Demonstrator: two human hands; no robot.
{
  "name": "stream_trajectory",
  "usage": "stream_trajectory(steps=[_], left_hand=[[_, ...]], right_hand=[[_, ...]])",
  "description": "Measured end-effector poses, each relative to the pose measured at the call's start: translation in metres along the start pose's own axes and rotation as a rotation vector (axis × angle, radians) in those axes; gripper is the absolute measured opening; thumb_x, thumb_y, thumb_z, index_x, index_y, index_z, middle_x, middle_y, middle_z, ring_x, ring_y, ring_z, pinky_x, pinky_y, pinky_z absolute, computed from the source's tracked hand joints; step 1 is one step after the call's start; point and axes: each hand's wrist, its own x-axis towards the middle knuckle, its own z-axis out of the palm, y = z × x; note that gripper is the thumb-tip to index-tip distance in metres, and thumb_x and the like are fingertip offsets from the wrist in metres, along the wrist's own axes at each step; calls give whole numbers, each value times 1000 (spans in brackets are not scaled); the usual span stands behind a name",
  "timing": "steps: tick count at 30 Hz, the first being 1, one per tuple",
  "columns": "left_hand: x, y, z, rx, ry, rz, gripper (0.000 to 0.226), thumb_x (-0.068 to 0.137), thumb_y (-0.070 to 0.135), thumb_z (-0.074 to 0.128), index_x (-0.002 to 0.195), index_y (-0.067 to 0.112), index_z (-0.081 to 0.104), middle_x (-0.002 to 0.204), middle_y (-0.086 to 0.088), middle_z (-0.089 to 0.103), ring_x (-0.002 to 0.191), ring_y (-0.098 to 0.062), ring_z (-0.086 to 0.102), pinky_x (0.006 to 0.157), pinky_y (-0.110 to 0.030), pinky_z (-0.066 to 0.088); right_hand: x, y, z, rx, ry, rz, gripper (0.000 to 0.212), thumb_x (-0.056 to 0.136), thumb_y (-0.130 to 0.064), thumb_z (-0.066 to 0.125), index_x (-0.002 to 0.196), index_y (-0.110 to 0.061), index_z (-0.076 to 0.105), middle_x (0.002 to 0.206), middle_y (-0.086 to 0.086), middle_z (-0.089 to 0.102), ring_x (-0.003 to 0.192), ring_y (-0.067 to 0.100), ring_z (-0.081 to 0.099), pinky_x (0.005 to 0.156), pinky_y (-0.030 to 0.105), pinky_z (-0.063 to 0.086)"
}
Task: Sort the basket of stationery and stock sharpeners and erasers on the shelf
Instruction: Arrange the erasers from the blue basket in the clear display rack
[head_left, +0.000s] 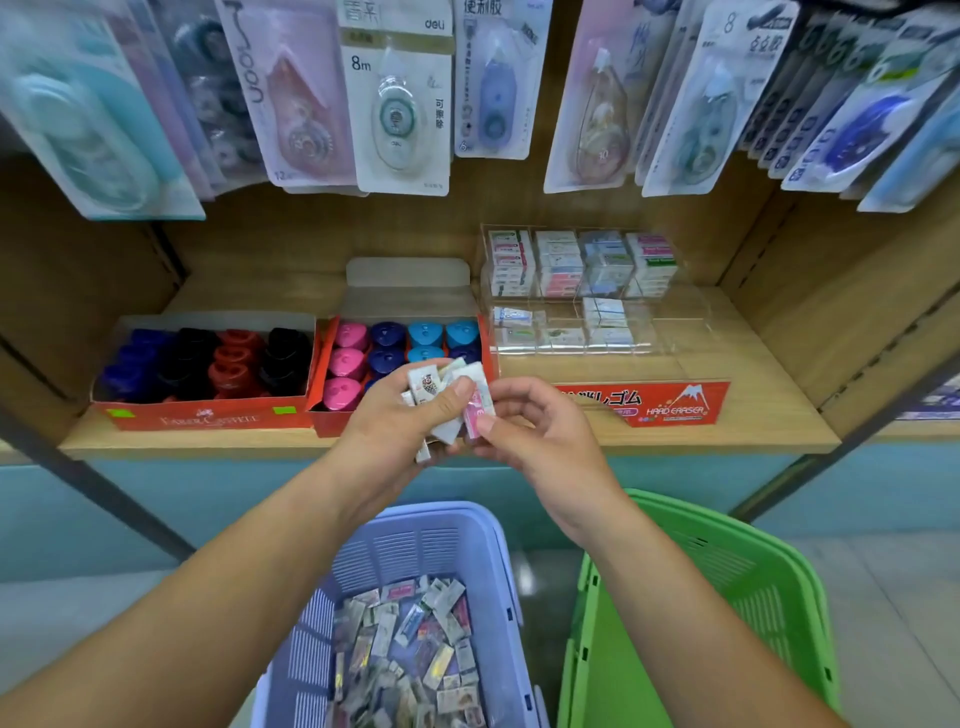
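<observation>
Before the wooden shelf (753, 415), the left hand (395, 423) grips several small white wrapped erasers (430, 383) while the right hand (545, 434) pinches a pink-labelled eraser (478, 415).

On the shelf (769, 400) — sharpener boxes: 2 (left box (202, 415), right box (332, 423)); pink sharpeners (347, 362): 3 showing; clear tray (675, 322): 1. Below the shelf — baskets: 2 (purple basket (441, 512), green basket (727, 571)). In the purple basket, erasers (410, 644): too many to count.

Left hand (392, 423) curled round several erasers (430, 383), right hand (548, 436) pinching one of them, both forearms stretched forward
</observation>
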Motion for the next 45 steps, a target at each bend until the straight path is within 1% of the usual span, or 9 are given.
stream_trajectory(steps=[6, 11, 15, 19, 23, 26, 31, 36, 45], left_hand=[[4, 0, -1, 64, -14, 3, 52, 69, 24, 78, 119, 13, 65, 81, -3, 69, 67, -14, 63, 52, -23, 49], [13, -5, 0, 136, 50, -7, 37, 82, 9, 78, 117, 16, 66, 75, 1, 67, 63, -12, 62, 53, -25, 50], [20, -9, 4, 214, 66, 5, 35, 84, 10, 78, 116, 19, 67, 81, -1, 70, 67, -14, 64, 56, -26, 51], [28, -12, 20, 254, 45, 26, 33, 85, 12, 77, 116, 20, 67, 79, 0, 69, 65, -12, 63, 55, -25, 50], [37, -14, 36, 290, 53, 28, 34, 84, 16, 78, 116, 23, 68, 88, -6, 70, 73, -17, 66, 56, -26, 52], [45, -14, 47, 301, 56, 30, 35, 83, 17, 79, 116, 24, 68, 86, -5, 70, 73, -18, 67, 56, -27, 52], [56, -20, 62, 312, 61, 15, 35, 82, 17, 79, 115, 24, 68, 80, -2, 70, 66, -12, 66, 54, -23, 52], [60, -29, 68, 327, 58, 2, 35, 83, 15, 78, 115, 22, 68, 74, -1, 68, 63, -11, 64, 52, -23, 51], [52, -23, 74, 300, 57, -4, 36, 84, 16, 79, 115, 15, 62, 80, -3, 71, 64, -13, 66, 52, -25, 51]], right_hand=[[3, 2, -9, 61, 27, -22, 24, 95, -1, 63, 106, -19, 74, 93, 2, 69, 83, 18, 64, 69, 32, 55], [9, 5, -30, 14, 104, 14, 21, 99, -4, 58, 110, -18, 69, 101, 9, 69, 73, 19, 63, 64, 32, 54], [24, -2, -81, -69, 309, -21, 22, 93, 1, 65, 101, -19, 72, 98, 9, 75, 71, 19, 67, 73, 34, 58], [59, -19, -156, -181, 539, -59, 23, 90, -1, 70, 103, -21, 71, 103, 8, 75, 88, 25, 75, 82, 35, 60], [98, -41, -207, -405, 657, -93, 22, 94, -6, 67, 111, -21, 67, 105, 3, 71, 78, 16, 73, 65, 27, 60], [128, -49, -228, -660, 631, -123, 20, 92, -16, 71, 111, -21, 69, 100, 0, 73, 77, 14, 69, 71, 33, 59], [153, -51, -239, -1063, 442, -144, 26, 94, -19, 69, 119, -14, 71, 112, -1, 72, 98, 8, 63, 87, 24, 48], [156, -55, -239, -1445, 273, -89, 26, 99, -25, 58, 121, -26, 72, 116, -1, 74, 102, 22, 68, 85, 39, 58], [97, -45, -237, -1251, 477, -271, 30, 97, -20, 57, 126, -22, 68, 123, 1, 69, 100, 20, 67, 86, 38, 57]])
